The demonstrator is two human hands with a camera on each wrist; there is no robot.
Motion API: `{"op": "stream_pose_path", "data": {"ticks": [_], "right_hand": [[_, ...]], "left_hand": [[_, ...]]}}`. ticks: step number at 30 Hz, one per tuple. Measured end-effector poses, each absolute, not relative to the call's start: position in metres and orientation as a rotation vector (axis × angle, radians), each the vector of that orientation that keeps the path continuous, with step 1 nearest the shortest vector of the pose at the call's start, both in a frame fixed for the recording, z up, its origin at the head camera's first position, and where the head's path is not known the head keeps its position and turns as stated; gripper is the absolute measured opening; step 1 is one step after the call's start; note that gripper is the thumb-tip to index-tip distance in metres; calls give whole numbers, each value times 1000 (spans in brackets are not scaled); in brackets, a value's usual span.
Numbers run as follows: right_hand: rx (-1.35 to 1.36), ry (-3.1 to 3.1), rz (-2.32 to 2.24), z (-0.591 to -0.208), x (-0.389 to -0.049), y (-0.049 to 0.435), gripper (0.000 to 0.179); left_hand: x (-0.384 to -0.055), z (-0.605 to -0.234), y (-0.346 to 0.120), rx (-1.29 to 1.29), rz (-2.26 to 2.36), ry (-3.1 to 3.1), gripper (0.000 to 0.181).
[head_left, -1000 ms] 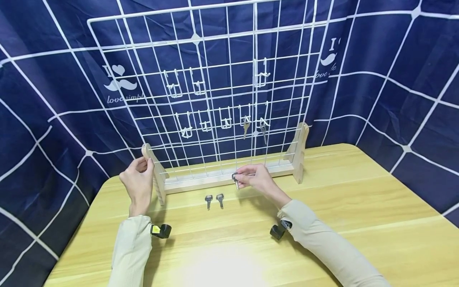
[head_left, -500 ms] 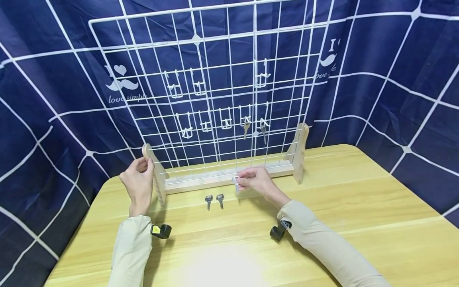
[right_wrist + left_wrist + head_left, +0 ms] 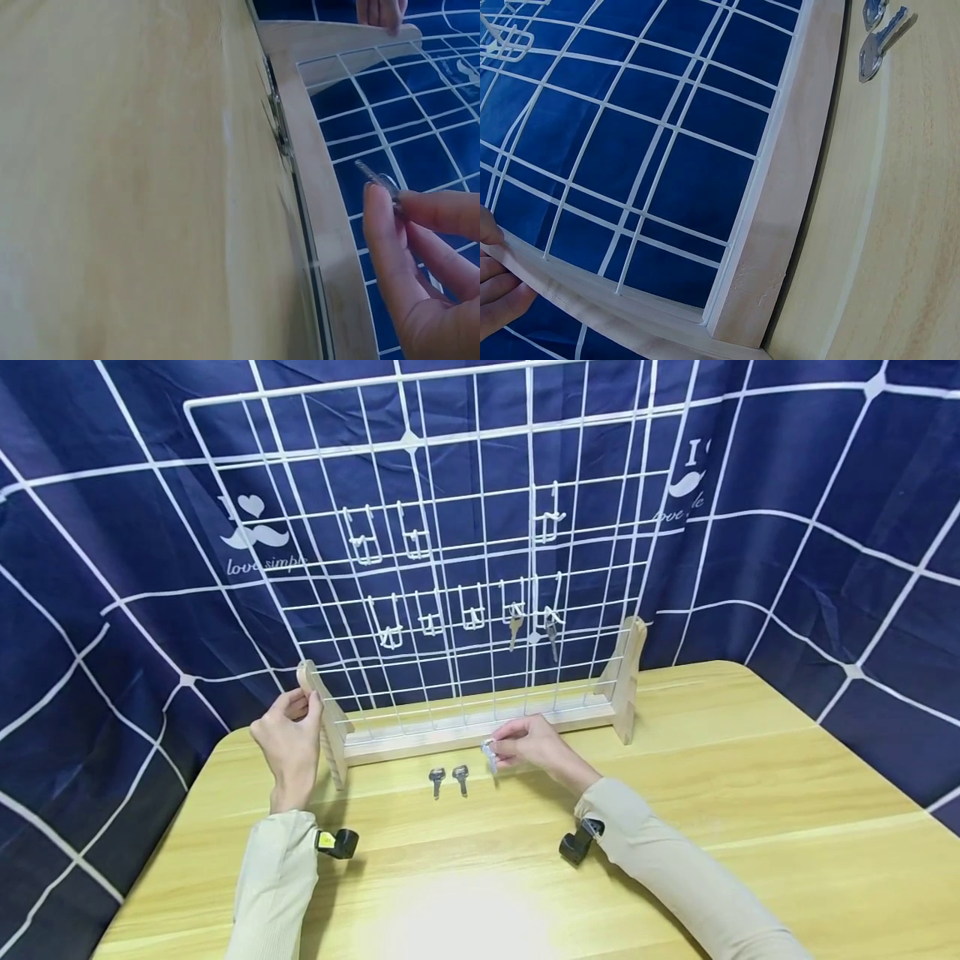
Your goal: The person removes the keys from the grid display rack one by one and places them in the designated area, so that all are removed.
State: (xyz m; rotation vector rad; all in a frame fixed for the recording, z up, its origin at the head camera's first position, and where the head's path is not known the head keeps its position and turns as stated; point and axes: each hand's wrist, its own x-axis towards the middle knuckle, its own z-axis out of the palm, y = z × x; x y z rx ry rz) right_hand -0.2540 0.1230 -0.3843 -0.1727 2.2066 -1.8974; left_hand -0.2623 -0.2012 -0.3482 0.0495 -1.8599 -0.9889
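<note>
In the head view my right hand [image 3: 536, 745] pinches a shiny metal key [image 3: 490, 756] between thumb and fingertips, low in front of the wire rack's wooden base bar [image 3: 420, 743]. The right wrist view shows the same key [image 3: 377, 177] poking out past the fingertips. My left hand [image 3: 287, 745] holds the top of the rack's left wooden foot [image 3: 330, 727]. Two dark-headed keys, a left one [image 3: 437, 782] and a right one [image 3: 461, 779], lie side by side on the table before the base. A brass-coloured key [image 3: 515, 631] and a darker key [image 3: 552, 639] hang from hooks on the rack.
The white wire grid [image 3: 480, 493] stands upright across the back of the table [image 3: 712, 760]. Several white hooks sit on it in two rows, among them an upper right hook [image 3: 549, 527]. A dark blue patterned cloth [image 3: 795, 552] surrounds the table's back and sides.
My right hand has drawn slightly down toward me with the key, which has turned and now catches the light. The left hand stays on the wooden foot.
</note>
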Motion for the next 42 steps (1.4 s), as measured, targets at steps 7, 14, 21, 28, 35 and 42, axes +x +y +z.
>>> {"op": "stream_pose_path", "data": {"ticks": [7,14,21,28,35,42], "right_hand": [[-181,2202,-1822,-386,-255,119,23],[-122,2217,-1762,-386,-255,112,21],[-38,2232,-1706,-392,-258,107,18],[-38,2221,-1714,-396,-261,102,15],[-44,2294,-1674,-399,-262,101,10],[-69,2453,-1552,-398,-261,98,5]], "left_hand": [[-263,-348,-202,50,-994,-1858,17],[-263,-348,-202,40,-997,-1856,16],[-263,-348,-201,34,-1009,-1858,17],[-262,-348,-200,43,-1001,-1865,18],[-262,-350,-200,33,-1018,-1858,18],[-262,-350,-201,41,-1024,-1854,18]]}}
